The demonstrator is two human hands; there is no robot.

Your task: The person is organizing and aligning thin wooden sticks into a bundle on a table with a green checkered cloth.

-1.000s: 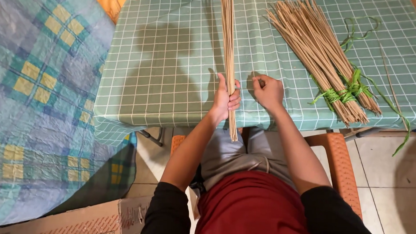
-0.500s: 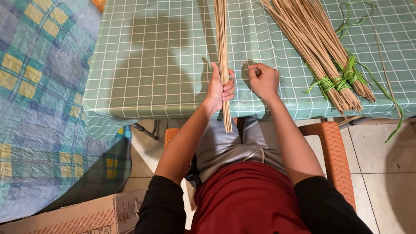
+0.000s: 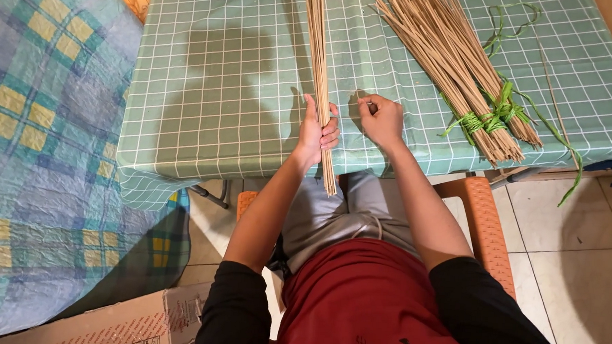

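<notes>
Dry, matt tan sticks on a smooth, faintly glossy green checked plastic tablecloth.

— How are the arms set?
— Both reach forward, bent at the elbows, black sleeves pushed up.
— And the hands?
— Left hand curled in a grip; right hand fisted, fingertips pinched.

A green-tied stick bundle, checked tablecloth, orange chair, cardboard box.
</notes>
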